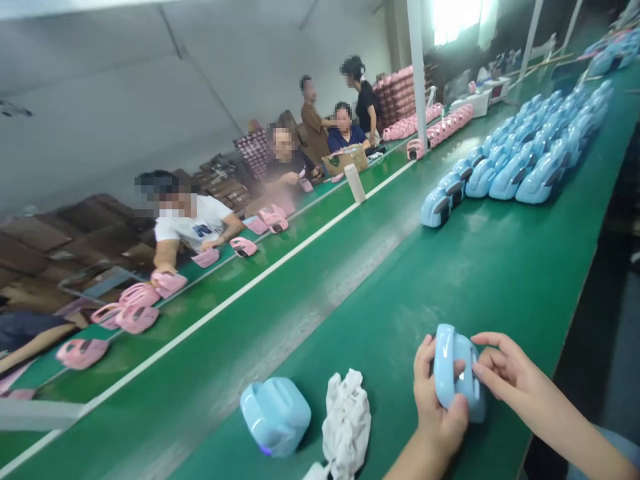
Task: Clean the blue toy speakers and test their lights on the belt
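Observation:
A glossy light blue plastic piece (444, 367) is held upright above the green table near its right edge. My left hand (435, 407) wraps round it from the left and below, with the thumb across its lower front. My right hand (503, 367) is at its right side, fingers bent and the fingertips against the piece; whether they pinch anything small is not clear. Another light blue piece (276, 415) lies on the table to the left, and a crumpled white cloth (347, 423) sits between it and my left hand.
Rows of blue pieces (510, 173) stand farther up the green table (380, 300). Across the belt, several people handle pink pieces (137, 319). A white bottle-like object (355, 183) stands near a white post (417, 73). Stacked boxes are behind.

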Available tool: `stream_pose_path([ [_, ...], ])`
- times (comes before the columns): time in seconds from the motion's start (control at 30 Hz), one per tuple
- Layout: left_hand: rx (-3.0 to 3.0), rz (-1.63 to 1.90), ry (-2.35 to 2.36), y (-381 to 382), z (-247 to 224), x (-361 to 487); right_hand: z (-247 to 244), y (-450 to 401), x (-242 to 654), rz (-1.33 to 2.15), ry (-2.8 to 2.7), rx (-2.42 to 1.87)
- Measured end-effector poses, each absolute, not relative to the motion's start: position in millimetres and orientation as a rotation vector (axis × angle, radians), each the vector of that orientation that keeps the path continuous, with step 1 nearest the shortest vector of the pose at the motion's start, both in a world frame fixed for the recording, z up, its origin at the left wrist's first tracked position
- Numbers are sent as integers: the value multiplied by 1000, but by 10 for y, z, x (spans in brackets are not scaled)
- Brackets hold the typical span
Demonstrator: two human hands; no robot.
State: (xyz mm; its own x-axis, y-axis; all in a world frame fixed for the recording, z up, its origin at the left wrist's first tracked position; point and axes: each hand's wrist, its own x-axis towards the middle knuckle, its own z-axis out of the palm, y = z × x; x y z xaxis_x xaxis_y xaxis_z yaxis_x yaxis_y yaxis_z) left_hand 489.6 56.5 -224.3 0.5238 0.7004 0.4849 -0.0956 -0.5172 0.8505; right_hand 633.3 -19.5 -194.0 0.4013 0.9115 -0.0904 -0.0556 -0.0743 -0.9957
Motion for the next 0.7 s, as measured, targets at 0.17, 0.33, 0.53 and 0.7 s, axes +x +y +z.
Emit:
stream_pose_path([
  [0.17,1661,1142,589,515,-2324,4884,-2101,-157,6234,669,-795,-1616],
  [0.33,1487,1205,670,494,-2345,4943,-2322,-104,6131,718,-689,-1544],
  [0.53,1294,1235,725,517,-2265,4987,-2380,-71,6167,790,-715,-1508],
  [0.7,1234,1238,802,568,-2206,4989,-2247,0,6087,682,-687,-1531],
])
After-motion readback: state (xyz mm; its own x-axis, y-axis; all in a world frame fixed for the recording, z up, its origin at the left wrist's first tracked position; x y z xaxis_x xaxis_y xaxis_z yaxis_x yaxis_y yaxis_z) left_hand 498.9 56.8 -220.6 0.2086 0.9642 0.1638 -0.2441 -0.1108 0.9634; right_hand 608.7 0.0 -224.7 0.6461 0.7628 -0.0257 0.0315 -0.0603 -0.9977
